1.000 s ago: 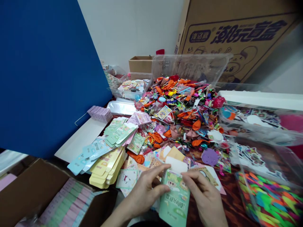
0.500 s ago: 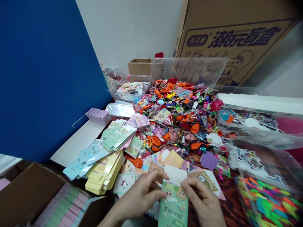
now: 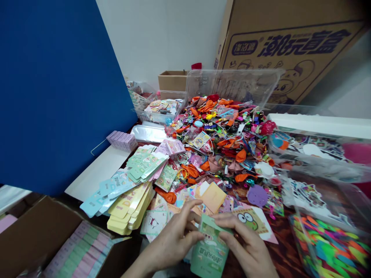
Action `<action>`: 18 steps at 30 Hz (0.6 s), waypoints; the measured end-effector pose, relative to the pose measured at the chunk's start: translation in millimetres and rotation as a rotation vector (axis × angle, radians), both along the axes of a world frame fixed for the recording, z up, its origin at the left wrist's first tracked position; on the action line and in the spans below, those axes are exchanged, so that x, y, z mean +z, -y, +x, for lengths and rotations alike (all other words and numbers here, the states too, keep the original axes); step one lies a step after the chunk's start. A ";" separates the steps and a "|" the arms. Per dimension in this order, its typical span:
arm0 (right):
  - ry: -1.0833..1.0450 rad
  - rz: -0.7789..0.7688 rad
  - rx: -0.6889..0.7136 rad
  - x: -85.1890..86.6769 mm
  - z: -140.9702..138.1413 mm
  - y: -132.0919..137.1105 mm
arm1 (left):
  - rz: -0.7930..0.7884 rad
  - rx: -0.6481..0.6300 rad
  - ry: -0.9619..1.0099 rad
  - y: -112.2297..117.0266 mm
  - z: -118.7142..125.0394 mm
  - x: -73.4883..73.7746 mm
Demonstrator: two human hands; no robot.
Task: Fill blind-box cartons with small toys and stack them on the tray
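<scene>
The fingers (image 3: 193,216) of the left hand (image 3: 172,242) and the fingers (image 3: 228,227) of the right hand (image 3: 246,243) are curled and closed on a pale green printed paper packet (image 3: 210,247), pinching it from both sides near its upper end. The packet stands tilted between the palms, its lower end hanging below the fingers, with small cartoon faces and dark green lettering on its front.

Just beyond the right fingers lies a cream card printed with a green cartoon frog face (image 3: 249,222). Ahead of the fingertips sits a flat tan-orange paper square (image 3: 213,197). Beyond the left fingers is a stack of flat pale yellow paper packets (image 3: 127,212), with a fan of flat pale green packets (image 3: 145,164) farther ahead and light blue ones (image 3: 111,189) to its left.

Well ahead of both hands rises a colourful heap of orange balloons and small plastic trinkets (image 3: 217,139). To the right of the right hand stands a clear plastic tub of bright multicoloured foam pieces (image 3: 327,247), on a dark reddish-brown wooden tabletop (image 3: 285,247). Left of the left hand, an open brown cardboard carton (image 3: 37,235) holds rows of flat pink and green packets (image 3: 81,247).
</scene>
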State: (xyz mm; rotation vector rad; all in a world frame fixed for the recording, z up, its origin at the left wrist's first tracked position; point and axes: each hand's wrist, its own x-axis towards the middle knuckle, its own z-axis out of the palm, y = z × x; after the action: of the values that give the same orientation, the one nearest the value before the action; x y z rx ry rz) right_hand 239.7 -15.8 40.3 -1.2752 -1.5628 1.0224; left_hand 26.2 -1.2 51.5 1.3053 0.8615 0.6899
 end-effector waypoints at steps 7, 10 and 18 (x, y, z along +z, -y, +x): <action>-0.129 -0.198 -0.132 4.1 -10.2 -3.4 | 0.088 -0.084 -0.130 -2.7 -1.4 6.4; -0.182 -0.231 -0.151 8.7 -7.5 -7.2 | 0.108 -0.108 -0.133 -3.5 -1.2 7.6; -0.002 -0.072 0.089 -0.2 8.5 -5.9 | 0.023 -0.033 -0.046 -1.4 1.3 -5.3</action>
State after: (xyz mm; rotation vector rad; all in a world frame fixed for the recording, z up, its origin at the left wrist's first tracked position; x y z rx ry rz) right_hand 248.2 -9.8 40.1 -1.2629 -1.6058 1.1448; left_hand 27.4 0.3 46.2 1.3572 0.8693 0.6475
